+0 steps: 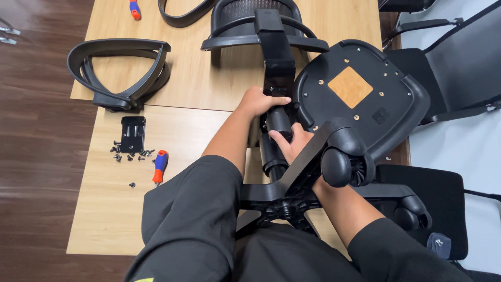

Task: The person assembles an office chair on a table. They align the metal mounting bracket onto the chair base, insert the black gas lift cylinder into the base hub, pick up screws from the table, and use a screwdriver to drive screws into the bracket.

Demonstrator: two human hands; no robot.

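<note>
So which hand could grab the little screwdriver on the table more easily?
Probably the left hand. The screwdriver lies on the table on the person's left side, beside the screws. The right hand is tucked behind the chair base, gripping the black cylinder.

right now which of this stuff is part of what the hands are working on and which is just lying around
In hand:
left hand
right hand
gas lift cylinder
chair seat underside
wheeled star base
chair backrest

Lying about:
armrest loops
black bracket plate
loose screws
two orange-and-blue screwdrivers
</note>
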